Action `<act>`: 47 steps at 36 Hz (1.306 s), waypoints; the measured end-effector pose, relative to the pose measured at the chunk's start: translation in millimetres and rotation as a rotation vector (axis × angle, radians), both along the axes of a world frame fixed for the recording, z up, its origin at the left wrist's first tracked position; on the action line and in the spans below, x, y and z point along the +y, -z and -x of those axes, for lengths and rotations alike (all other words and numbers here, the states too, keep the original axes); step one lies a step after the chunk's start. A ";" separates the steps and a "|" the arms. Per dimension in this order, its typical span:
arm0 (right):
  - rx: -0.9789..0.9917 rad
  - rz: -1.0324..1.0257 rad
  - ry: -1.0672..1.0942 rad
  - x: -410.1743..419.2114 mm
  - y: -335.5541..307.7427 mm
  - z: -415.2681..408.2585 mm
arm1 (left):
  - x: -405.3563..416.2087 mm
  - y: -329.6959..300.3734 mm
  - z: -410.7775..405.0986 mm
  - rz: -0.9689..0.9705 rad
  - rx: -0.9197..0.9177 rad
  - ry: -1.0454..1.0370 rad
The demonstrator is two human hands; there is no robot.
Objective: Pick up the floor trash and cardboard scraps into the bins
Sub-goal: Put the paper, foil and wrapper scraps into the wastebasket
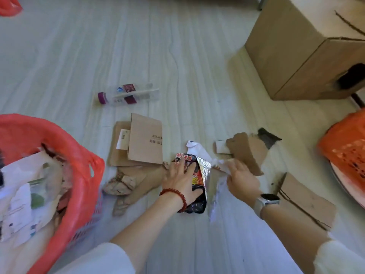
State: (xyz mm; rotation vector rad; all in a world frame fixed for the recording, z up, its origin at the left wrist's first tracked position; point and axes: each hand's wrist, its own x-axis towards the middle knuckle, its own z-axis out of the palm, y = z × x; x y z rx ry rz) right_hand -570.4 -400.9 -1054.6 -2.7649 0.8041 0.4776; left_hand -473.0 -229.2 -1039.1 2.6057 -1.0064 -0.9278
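Note:
A black and red foil snack wrapper [197, 186] lies on the pale floor, and my left hand [180, 176] is closed around its left edge. My right hand [242, 178] pinches a crumpled white paper or plastic scrap [217, 165] beside the wrapper. Flat cardboard scraps [142, 141] lie just beyond my left hand, torn brown pieces [246, 153] beyond my right hand, and another piece [306, 202] to the right of my wrist. An empty plastic bottle [128, 93] with a purple cap lies farther away. The red basket [65, 155] at the left holds paper and wrappers.
A second orange-red basket [347, 153] sits at the right edge. A large closed cardboard box [304, 48] stands at the back right. Crumpled brown paper [126, 184] lies between the left basket and my left hand. Something red [8, 5] shows at the top left corner.

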 end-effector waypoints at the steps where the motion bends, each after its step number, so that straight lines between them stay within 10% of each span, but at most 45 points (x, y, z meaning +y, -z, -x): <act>1: -0.006 0.010 0.037 -8.7 2.9 3.8 | -5.5 11.4 1.2 -0.017 -0.012 0.006; 15: 0.198 -0.115 -0.221 -20.9 39.6 10.5 | -51.9 57.6 -24.8 -0.234 -0.206 0.153; 29: -0.419 -0.029 -0.029 0.2 60.9 18.2 | -37.8 60.6 -6.2 0.003 -0.320 0.125; 39: -0.381 0.056 -0.057 -7.2 37.1 30.4 | -32.8 61.8 -11.8 0.067 -0.492 0.347; 47: 0.022 -0.201 0.021 -6.2 42.8 29.7 | -38.2 63.0 -20.5 -0.040 -0.246 0.453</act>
